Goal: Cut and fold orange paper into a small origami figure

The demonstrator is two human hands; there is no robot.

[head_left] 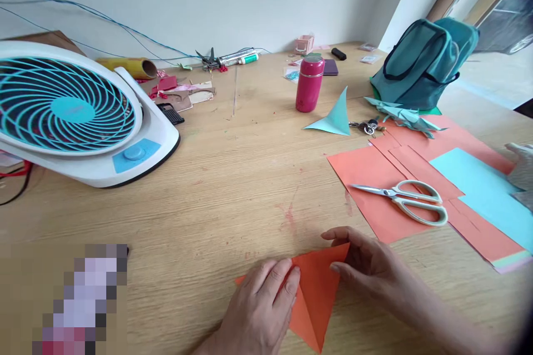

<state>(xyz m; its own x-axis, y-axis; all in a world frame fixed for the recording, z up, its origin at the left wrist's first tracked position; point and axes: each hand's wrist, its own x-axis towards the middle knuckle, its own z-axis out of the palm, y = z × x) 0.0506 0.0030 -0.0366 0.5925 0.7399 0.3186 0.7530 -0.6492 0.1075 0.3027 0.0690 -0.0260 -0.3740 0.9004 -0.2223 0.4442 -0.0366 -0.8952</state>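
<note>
Head view. A folded orange paper lies on the near part of the wooden table, between the two hands. The left hand rests over its left part, fingers close together and slightly bent, tips on the sheet; whether they grip it cannot be told. The right hand is at the upper right corner: thumb on the paper's face, forefinger extended well apart from the thumb; any clamping by the other, partly hidden fingers cannot be determined. Scissors lie beyond on flat orange sheets.
</note>
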